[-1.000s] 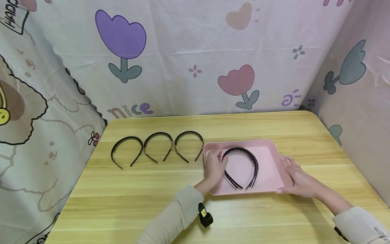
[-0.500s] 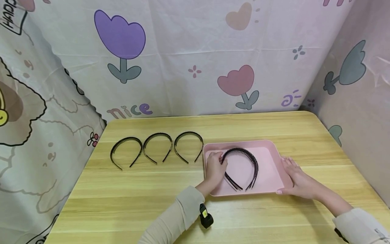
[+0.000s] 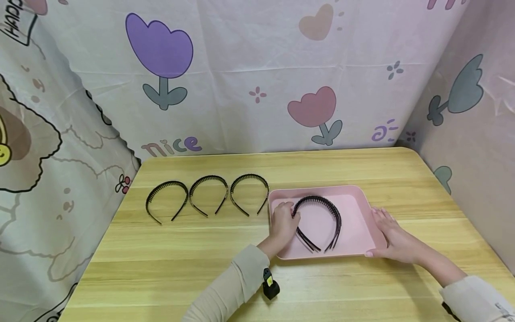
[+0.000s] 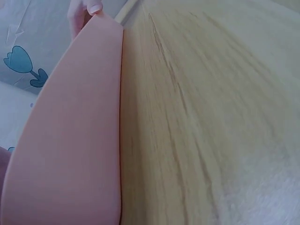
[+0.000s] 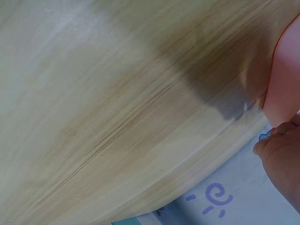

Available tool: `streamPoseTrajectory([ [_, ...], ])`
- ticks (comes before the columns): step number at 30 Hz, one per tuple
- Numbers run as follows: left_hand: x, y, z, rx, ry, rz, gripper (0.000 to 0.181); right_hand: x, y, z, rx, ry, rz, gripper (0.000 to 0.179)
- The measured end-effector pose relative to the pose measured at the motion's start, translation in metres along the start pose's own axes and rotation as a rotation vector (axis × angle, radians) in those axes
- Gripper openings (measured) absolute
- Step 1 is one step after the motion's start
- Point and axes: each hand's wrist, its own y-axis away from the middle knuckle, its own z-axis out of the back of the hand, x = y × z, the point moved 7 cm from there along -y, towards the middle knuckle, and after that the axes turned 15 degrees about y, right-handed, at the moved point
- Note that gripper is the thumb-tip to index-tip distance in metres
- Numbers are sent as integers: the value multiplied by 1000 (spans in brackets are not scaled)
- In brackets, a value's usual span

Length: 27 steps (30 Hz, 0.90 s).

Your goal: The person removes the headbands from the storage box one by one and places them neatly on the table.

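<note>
Pinching stacked bands (image 3: 337, 214) at their 9 o'clock w/ L hand (image 3: 284, 226), inside pink tray (image 3: 356, 221); R hand (image 3: 394, 238) spread, thumb & fingers agst tray's 3 o'clock wall; 3 loose bands (image 3: 208, 177) in a row on worktop (image 3: 161, 268), approx. 9 o'clock of tray.

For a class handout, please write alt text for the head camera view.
A person's left hand grips black headbands in a pink tray, while the right hand rests against the tray's right side. Three more headbands lie in a row on the wooden table, left of the tray.
</note>
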Motion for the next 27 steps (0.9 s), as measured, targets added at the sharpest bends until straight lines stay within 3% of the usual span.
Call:
streamPoseTrajectory([
  [8, -2, -5, -2, 53, -78, -79, 3, 0, 0, 0, 2, 0, 3, 111],
  [19, -5, -8, -2, 70, -79, -96, 20, 0, 1, 0, 0, -8, 6, 111],
  [27, -11, -10, 4, 73, -38, -69, 23, 1, 0, 0, -13, -2, 16, 110],
])
